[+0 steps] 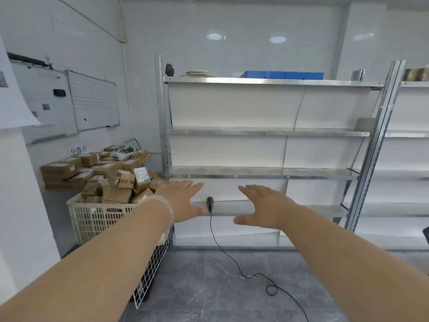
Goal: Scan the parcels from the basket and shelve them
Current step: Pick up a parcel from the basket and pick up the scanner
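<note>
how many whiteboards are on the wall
2, side by side on the left wall: a left board with magnets on it, and a ruled board just to its right. None seems hidden.

Both arms reach toward the shelf rack (267, 175). The left hand (183, 202) and right hand (267, 206) hover before it, palms down, fingers straight.

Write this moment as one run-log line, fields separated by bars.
left hand: open, empty | right hand: open, empty | scanner: on shelf | parcels: in basket

Basket (92, 217) partly hidden behind an arm (104, 263); parcel labels (141, 175) seem illegibly small.
</note>
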A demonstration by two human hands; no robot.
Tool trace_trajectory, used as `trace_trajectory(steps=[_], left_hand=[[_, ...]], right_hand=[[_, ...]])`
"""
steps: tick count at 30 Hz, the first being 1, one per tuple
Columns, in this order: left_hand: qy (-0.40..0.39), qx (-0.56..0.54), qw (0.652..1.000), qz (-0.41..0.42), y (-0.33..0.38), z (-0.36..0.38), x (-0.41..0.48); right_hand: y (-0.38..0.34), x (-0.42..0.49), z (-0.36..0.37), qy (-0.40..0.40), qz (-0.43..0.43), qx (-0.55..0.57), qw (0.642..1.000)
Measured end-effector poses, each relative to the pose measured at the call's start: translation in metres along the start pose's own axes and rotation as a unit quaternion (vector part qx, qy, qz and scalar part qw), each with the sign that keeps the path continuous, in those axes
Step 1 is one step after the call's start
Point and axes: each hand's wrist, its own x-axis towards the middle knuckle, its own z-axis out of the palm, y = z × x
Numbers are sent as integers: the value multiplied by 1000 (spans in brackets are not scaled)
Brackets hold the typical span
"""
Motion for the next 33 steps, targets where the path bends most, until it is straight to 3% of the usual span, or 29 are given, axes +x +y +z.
trace_trajectory(steps=[10, 21, 33], left_hand=[[-45, -35, 998, -8, -7, 47, 80], [-30, -55, 997, -48, 10, 83, 217], [-40, -72, 995, -63, -50, 140, 347]], right_hand=[[32, 76, 46, -20, -17, -1, 1000], [111, 211, 85, -20, -56, 12, 998], [120, 368, 139, -32, -73, 36, 996]])
